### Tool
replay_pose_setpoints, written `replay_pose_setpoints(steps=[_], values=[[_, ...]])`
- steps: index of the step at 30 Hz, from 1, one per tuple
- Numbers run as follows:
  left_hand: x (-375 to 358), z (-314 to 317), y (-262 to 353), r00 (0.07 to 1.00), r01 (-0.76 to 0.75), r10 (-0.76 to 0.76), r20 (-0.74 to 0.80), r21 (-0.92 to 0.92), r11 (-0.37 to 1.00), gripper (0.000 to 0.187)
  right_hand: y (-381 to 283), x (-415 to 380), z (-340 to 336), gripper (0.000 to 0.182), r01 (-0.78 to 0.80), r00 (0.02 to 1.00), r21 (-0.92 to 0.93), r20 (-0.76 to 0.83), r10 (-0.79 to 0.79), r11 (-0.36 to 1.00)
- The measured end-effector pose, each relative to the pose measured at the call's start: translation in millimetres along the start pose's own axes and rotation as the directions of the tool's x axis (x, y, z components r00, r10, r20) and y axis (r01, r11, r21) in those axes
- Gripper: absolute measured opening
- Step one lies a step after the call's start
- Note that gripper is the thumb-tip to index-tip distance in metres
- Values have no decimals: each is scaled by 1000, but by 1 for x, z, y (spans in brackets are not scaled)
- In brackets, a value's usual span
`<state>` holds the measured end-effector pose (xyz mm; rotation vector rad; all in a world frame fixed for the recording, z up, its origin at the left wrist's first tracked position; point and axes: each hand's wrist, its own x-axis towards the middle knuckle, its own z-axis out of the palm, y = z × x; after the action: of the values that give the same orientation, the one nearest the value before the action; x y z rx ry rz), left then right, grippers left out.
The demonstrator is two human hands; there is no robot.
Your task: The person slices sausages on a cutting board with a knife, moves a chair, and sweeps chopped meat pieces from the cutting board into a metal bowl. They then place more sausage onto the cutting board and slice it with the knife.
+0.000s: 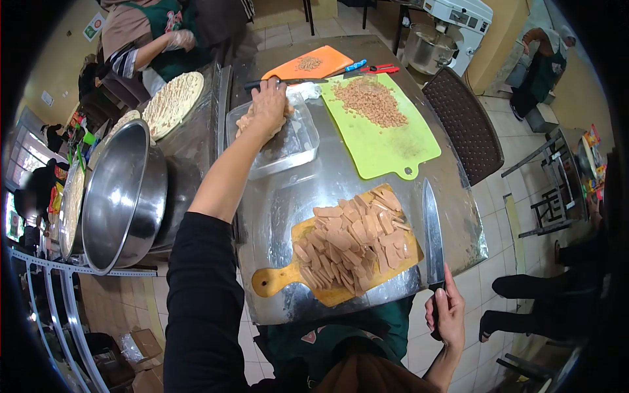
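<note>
My left hand reaches into a clear plastic container at the table's far left. Its fingers are curled over pinkish-brown food pieces, which poke out on both sides of the hand; the fingertips are partly hidden. In my right hand is the black handle of a large kitchen knife, its blade pointing away from me at the table's right edge. Beside the blade, a wooden cutting board with a handle bears a heap of thin pinkish-brown slices.
A green cutting board holds small diced pieces. Behind it lie an orange board and more knives. A big steel bowl and flat dough stand left. A chair touches the right side. A gloved co-worker works far left.
</note>
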<state>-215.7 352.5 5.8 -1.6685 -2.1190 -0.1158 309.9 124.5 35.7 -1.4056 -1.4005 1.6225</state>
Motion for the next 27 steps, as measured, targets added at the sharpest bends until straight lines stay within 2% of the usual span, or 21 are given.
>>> replay_pose_setpoints(steps=[1,2,3,5,7,8,10,12,13,15,17,19,20,22,23,25,27], values=[[-2,-4,2,999,0,0,-42,-13,1000,59,-2,-1,1,51,0,1000,-1,1,0,1000],[2,-9,2,996,72,-68,54,-78,994,62,-3,-2,1,51,-2,1000,-3,2,2,1000],[-4,-13,3,991,73,-87,-101,-141,987,30,-5,-3,2,51,15,1000,2,1,-15,1000],[-25,-64,9,991,130,-121,50,-404,906,31,-7,-8,4,52,26,1000,9,4,-26,1000],[-55,-90,9,990,142,-113,90,-737,660,37,-7,-14,7,53,24,999,3,31,-24,1000],[-77,-107,9,992,123,-62,107,-775,619,39,-5,-17,10,53,22,999,7,47,-23,1000],[-132,-136,19,985,173,-90,148,-858,484,36,-3,-23,17,53,18,994,15,111,-20,1000],[-192,-171,33,928,367,-104,357,-835,411,37,-7,-31,25,54,1,974,8,227,-3,1000],[-220,-175,38,898,435,-92,429,-844,314,33,-9,-36,31,54,-4,958,16,288,0,1000],[-274,-175,51,855,519,-157,495,-819,245,30,-19,-42,45,57,-58,931,-96,354,88,994],[-314,-173,67,776,627,-234,585,-756,189,31,-20,-46,57,58,3,893,-176,444,77,984],[-341,-167,84,730,674,-319,605,-715,187,33,-10,-45,70,56,186,858,-230,512,-44,955],[-347,-164,90,730,673,-359,581,-701,234,33,-6,-47,77,56,260,842,-226,529,-107,939],[-354,-159,99,732,670,-433,525,-668,323,33,-7,-47,87,57,262,821,-260,566,-73,929],[-356,-159,101,731,672,-440,522,-663,330,31,-8,-47,91,57,263,810,-278,584,-56,924],[-356,-158,102,730,673,-452,512,-655,344,27,-10,-47,97,58,153,799,-338,595,85,929],[-355,-163,103,716,682,-462,523,-664,306,27,-8,-47,102,58,137,801,-334,592,94,933]])
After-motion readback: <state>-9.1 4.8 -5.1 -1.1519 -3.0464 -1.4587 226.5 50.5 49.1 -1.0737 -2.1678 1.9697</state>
